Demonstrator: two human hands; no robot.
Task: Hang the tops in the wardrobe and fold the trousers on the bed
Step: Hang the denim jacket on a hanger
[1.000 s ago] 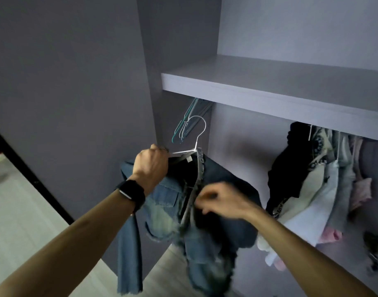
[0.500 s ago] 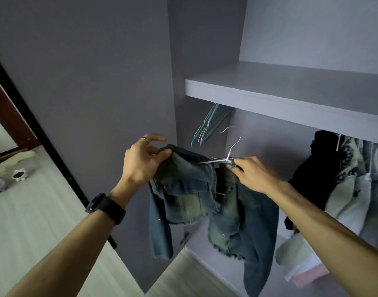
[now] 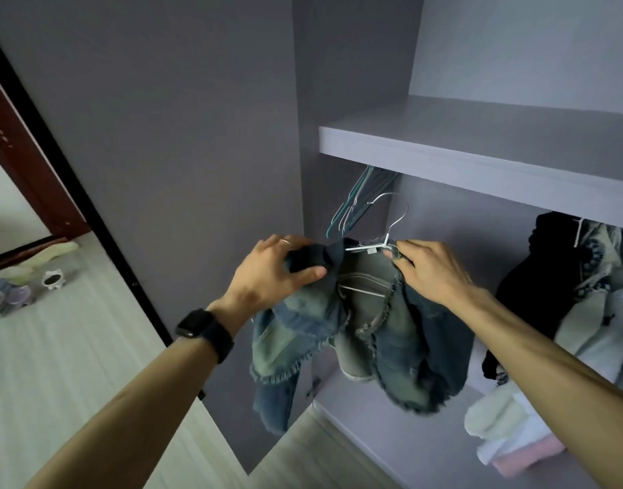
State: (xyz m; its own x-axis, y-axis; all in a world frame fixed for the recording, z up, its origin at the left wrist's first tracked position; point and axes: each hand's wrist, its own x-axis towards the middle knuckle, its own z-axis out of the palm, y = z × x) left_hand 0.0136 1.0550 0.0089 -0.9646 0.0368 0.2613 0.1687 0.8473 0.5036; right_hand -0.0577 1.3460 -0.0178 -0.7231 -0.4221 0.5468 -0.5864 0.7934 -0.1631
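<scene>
A faded blue denim jacket (image 3: 370,333) with frayed hems hangs on a white wire hanger (image 3: 387,238) in front of the open wardrobe (image 3: 479,153). My left hand (image 3: 271,273) grips the jacket's left shoulder, thumb underneath. My right hand (image 3: 426,266) pinches the collar and the hanger's right arm. The hanger's hook is free in the air below the shelf, near the empty teal hangers (image 3: 355,199).
Dark and pale tops (image 3: 564,291) hang at the right of the wardrobe, with folded pale and pink cloth (image 3: 511,439) below them. The wardrobe's side panel (image 3: 183,135) stands at the left. Small items (image 3: 52,280) lie on the floor far left.
My right hand moved from the jacket's front up to the collar by the hanger. My left hand shifted from the hanger to the jacket's left shoulder. The jacket now spreads wider on the hanger.
</scene>
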